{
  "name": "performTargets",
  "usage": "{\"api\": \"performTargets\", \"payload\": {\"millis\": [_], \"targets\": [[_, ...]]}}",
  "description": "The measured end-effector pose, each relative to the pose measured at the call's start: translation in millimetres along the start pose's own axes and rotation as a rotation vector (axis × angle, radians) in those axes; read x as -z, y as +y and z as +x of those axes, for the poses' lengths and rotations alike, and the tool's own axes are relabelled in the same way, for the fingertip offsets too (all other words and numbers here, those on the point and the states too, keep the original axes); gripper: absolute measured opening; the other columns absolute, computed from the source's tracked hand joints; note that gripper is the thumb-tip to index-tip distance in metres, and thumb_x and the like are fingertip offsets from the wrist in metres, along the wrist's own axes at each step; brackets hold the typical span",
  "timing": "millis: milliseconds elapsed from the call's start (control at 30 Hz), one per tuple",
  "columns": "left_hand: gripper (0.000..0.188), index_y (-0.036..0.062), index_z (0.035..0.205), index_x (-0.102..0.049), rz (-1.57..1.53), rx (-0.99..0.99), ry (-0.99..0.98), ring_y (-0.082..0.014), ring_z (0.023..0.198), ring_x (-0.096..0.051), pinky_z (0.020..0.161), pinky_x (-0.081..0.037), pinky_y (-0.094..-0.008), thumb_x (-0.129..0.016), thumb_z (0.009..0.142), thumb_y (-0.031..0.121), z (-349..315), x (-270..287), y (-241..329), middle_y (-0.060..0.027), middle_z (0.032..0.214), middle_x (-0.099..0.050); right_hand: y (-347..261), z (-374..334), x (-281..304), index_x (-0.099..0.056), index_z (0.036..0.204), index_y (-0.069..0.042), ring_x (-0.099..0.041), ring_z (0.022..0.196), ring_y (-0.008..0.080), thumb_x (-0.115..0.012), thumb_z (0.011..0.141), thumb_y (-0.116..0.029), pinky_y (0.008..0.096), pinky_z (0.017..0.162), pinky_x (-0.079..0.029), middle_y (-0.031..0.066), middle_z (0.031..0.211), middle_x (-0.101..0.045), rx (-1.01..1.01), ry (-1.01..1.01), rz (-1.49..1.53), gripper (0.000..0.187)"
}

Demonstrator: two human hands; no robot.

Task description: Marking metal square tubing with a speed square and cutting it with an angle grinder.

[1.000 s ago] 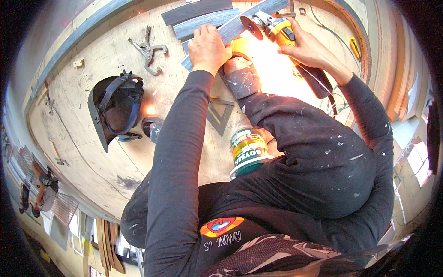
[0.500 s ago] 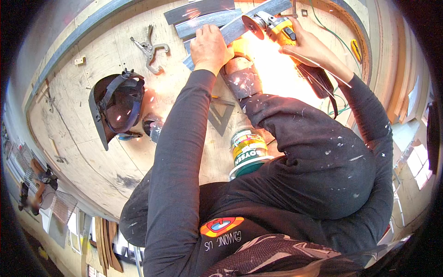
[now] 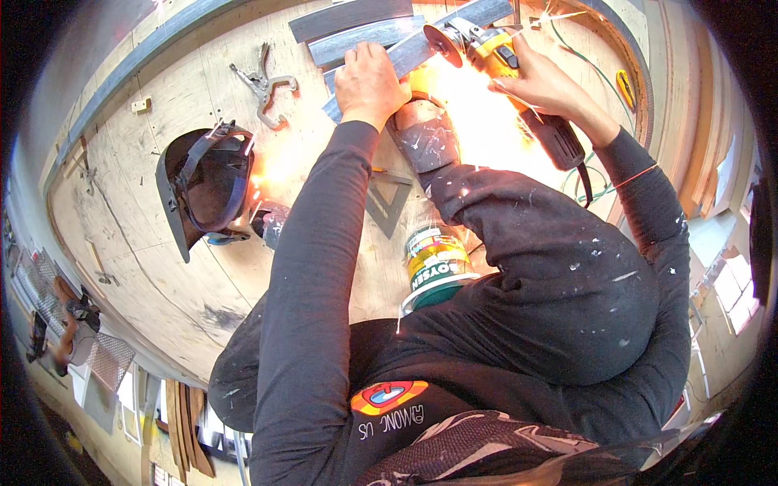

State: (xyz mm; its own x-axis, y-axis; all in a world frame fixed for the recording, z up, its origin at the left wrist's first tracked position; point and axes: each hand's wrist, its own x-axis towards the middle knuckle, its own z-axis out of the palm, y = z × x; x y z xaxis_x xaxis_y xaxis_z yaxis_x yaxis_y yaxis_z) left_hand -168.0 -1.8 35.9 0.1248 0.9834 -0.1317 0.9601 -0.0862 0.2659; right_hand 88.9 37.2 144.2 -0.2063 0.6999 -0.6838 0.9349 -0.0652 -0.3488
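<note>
My right hand (image 3: 545, 78) is wrapped round a yellow and black angle grinder (image 3: 491, 53). Its reddish disc (image 3: 443, 45) meets the edge of a grey metal bar (image 3: 412, 53), and a bright stream of sparks pours down toward me. The glare hides part of the grinder's underside and the boards there. With fingers closed over the bar's lower left part, my left hand (image 3: 366, 83) holds it against the work surface. My shoe (image 3: 427, 142) is just below the bar, beside the sparks. More grey metal pieces (image 3: 352, 18) lie beyond my left hand.
A locking C-clamp (image 3: 263, 85) and a dark welding helmet (image 3: 209, 186) lie to the left on the wooden boards. Near my leg are a triangular square (image 3: 387, 202) and a paint can (image 3: 438, 263). A yellow tool (image 3: 625, 88) and a green cord (image 3: 596, 65) are at the right.
The spark spray has shifted, with more sparks near the helmet and at the upper right. The grinder's rear has tilted slightly; both hands stay nearly in place.
</note>
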Motion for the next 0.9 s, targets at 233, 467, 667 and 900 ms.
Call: {"api": "performTargets", "payload": {"millis": [233, 467, 667, 900], "targets": [[0.056, 0.0025, 0.107, -0.062, 0.019, 0.0, -0.023, -0.0314, 0.107, -0.063, 0.085, -0.055, -0.0436, -0.081, 0.073, 0.043, 2.1, -7.7, -4.4, -0.0139, 0.11, -0.064, 14.7, 1.6, -10.8, -0.028, 0.148, -0.002, -0.069, 0.092, 0.0411, -0.073, 0.085, -0.036, 0.0441, 0.079, -0.054, 0.0298, 0.103, -0.066, 0.194, 0.152, 0.035, 0.084], [0.059, 0.0025, 0.107, -0.063, 0.012, 0.01, -0.012, -0.031, 0.107, -0.063, 0.085, -0.056, -0.0429, -0.082, 0.071, 0.045, -0.4, -0.1, -0.8, -0.0143, 0.109, -0.064, 4.4, 4.3, -8.6, -0.028, 0.148, -0.003, -0.069, 0.093, 0.0388, -0.073, 0.085, -0.036, 0.0437, 0.08, -0.054, 0.0309, 0.105, -0.066, 0.053, 0.07, 0.035, 0.084], [0.057, 0.0032, 0.108, -0.064, 0.054, 0.003, -0.029, -0.0295, 0.107, -0.063, 0.086, -0.055, -0.0424, -0.083, 0.071, 0.043, 1.6, -3.0, -3.2, -0.012, 0.112, -0.064, 4.4, 5.3, -6.4, -0.025, 0.151, 0.001, -0.07, 0.091, 0.0386, -0.072, 0.082, -0.037, 0.0439, 0.079, -0.055, 0.0308, 0.104, -0.067, 0.049, 0.092, 0.035, 0.091], [0.063, 0.0023, 0.111, -0.063, 0.018, 0.018, -0.042, -0.0309, 0.109, -0.063, 0.087, -0.056, -0.0421, -0.082, 0.072, 0.048, 0.0, 3.6, 0.4, -0.0137, 0.111, -0.064, 3.8, 3.0, -8.4, -0.024, 0.153, 0.004, -0.07, 0.091, 0.0406, -0.072, 0.081, -0.037, 0.0445, 0.08, -0.056, 0.0328, 0.104, -0.067, 0.058, 0.069, 0.028, 0.096]]}}
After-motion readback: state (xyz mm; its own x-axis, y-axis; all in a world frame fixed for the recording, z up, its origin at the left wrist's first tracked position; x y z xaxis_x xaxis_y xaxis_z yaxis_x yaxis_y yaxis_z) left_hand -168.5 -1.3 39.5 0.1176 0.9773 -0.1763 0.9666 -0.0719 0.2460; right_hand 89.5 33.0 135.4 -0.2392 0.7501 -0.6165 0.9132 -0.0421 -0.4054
